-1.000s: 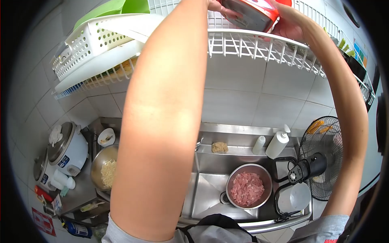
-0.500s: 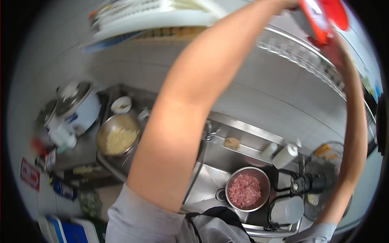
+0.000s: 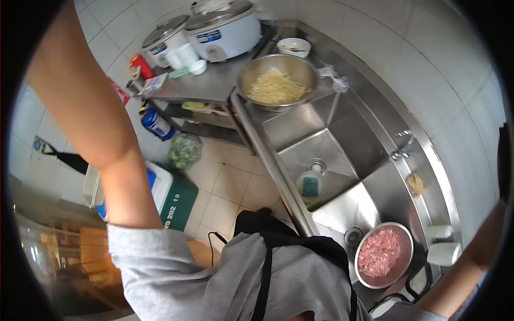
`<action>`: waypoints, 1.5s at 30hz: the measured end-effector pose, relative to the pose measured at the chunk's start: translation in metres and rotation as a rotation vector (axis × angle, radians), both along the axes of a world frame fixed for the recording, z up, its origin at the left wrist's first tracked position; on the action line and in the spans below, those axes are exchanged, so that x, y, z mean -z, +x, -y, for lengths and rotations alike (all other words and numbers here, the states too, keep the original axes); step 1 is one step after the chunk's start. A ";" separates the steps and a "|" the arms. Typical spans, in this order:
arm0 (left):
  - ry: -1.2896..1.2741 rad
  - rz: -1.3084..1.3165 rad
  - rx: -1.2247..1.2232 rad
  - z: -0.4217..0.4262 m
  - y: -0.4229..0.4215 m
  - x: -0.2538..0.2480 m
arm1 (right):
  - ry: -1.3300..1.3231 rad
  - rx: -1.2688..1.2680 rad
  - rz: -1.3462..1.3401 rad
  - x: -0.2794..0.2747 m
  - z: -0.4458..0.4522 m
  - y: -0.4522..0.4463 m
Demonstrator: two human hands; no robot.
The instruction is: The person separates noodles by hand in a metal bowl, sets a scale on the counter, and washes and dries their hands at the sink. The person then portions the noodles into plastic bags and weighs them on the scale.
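Both of my hands are outside the view. My left forearm rises past the top left edge, and my right forearm reaches the dark right edge. A steel bowl (image 3: 400,274) holding raw pink meat pieces (image 3: 378,252) stands in the sink at the lower right. Beyond the sink's far basin, a wider metal bowl (image 3: 247,80) contains pale yellow strands (image 3: 276,88). A green scouring pad (image 3: 310,186) lies in a clear container in that basin.
Two rice cookers (image 3: 227,38) stand on a metal table (image 3: 206,86) with stacked white cups (image 3: 186,54). Below are a blue bottle (image 3: 157,124), a bag of greens (image 3: 185,153) and a green cooler (image 3: 181,203). A faucet (image 3: 401,154) and white bottles (image 3: 444,253) line the sink's back edge.
The view has swung left and down, away from the wire rack. Both hands and the red object they held have left the view. The sink's left basin and the floor now show.
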State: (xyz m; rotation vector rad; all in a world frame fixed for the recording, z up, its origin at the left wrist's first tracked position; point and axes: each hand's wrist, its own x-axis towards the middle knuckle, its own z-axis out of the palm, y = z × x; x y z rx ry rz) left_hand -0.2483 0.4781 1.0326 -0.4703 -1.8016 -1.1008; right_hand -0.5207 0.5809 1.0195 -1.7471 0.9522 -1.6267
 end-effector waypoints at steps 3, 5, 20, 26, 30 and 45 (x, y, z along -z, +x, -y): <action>0.112 0.185 0.039 0.052 0.096 0.029 | 0.099 -0.239 0.061 0.046 0.097 0.054; 0.468 0.051 -0.158 0.090 0.139 0.065 | 0.114 -0.326 0.059 0.076 0.145 0.090; 1.142 0.179 -0.482 0.406 0.175 0.454 | 0.647 -0.142 0.468 0.445 0.503 0.244; 1.126 0.188 -0.463 0.463 0.166 0.515 | 0.549 -0.013 0.486 0.479 0.535 0.254; 1.077 0.301 -0.541 0.466 0.172 0.534 | 0.550 0.040 0.412 0.492 0.535 0.256; 0.778 0.373 -1.087 0.416 0.181 0.498 | 0.408 0.343 0.025 0.424 0.439 0.256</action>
